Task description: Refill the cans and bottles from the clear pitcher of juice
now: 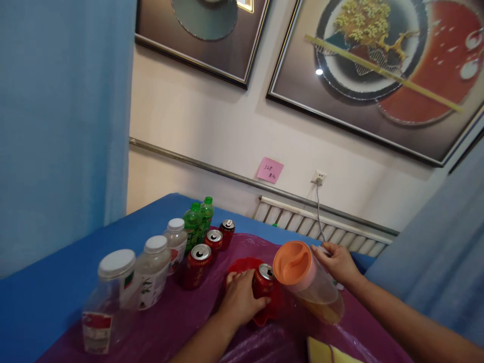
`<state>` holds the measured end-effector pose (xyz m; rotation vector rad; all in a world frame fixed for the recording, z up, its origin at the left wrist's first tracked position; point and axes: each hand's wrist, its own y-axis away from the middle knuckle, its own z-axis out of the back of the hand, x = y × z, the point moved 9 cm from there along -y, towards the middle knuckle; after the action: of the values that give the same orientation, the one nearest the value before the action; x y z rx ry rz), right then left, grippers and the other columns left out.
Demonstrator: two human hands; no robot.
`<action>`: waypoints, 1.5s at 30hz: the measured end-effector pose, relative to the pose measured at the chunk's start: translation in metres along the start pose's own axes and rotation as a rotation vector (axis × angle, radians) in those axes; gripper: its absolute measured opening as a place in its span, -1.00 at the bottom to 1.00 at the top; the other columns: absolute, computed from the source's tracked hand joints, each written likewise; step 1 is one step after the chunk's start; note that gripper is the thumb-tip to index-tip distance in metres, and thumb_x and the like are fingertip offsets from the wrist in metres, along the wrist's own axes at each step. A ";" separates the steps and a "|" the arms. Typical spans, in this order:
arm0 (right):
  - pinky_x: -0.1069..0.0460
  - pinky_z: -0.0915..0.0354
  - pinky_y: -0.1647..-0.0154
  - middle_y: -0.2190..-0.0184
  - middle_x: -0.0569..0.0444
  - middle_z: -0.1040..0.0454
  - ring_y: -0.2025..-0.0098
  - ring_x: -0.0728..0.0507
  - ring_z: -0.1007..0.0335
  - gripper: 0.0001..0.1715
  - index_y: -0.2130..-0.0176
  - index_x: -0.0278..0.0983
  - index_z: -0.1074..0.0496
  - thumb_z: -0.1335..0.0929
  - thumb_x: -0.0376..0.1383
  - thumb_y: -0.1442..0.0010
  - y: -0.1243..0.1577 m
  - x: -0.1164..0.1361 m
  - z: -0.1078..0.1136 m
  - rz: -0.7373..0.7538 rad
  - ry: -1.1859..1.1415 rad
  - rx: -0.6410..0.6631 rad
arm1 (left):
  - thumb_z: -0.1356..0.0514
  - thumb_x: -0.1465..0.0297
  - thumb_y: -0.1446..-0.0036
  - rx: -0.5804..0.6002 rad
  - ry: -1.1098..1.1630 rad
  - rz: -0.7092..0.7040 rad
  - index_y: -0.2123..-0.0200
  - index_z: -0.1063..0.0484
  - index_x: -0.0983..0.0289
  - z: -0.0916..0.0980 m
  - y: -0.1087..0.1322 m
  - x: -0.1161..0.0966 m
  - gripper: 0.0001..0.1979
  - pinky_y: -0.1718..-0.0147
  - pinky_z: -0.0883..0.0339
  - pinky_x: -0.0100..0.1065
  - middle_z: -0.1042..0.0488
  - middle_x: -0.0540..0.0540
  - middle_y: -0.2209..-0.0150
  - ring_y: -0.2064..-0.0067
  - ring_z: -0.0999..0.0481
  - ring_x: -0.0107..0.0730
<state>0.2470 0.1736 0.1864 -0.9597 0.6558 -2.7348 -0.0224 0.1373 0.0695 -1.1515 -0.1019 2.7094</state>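
My left hand [242, 297] is wrapped round a red drink can [263, 280], its opened top facing up. Under the can lies a red dish with a wavy rim [260, 318]. My right hand [338, 262] grips the handle of a clear pitcher [321, 297] with an orange lid [294, 263]. The pitcher is tilted, its lid leaning left toward the can, and some yellowish liquid lies near its bottom. No stream of liquid shows between lid and can.
Left of my hands stand several red cans [197, 266], green bottles [192, 225] and white-capped clear jars [153, 272]. Purple plastic sheeting [181, 327] covers part of the blue table [49, 297]. A yellow cloth [327, 352] lies at the front. Behind are a radiator [287, 217] and a plugged-in cord [319, 212].
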 end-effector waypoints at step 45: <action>0.07 0.03 0.58 0.66 0.25 0.04 0.57 0.00 0.06 -0.39 0.63 -0.16 -0.04 -0.29 0.14 -0.16 0.002 0.001 0.002 -0.003 0.039 -0.003 | -0.40 0.16 0.11 0.008 -0.021 -0.006 0.08 -0.48 0.17 0.000 0.001 -0.002 -0.50 -0.19 -0.07 -0.05 -0.62 0.13 0.01 -0.09 -0.52 -0.01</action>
<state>0.2482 0.1706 0.1874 -0.9109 0.6659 -2.7626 -0.0215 0.1359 0.0711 -1.1193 -0.0968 2.7141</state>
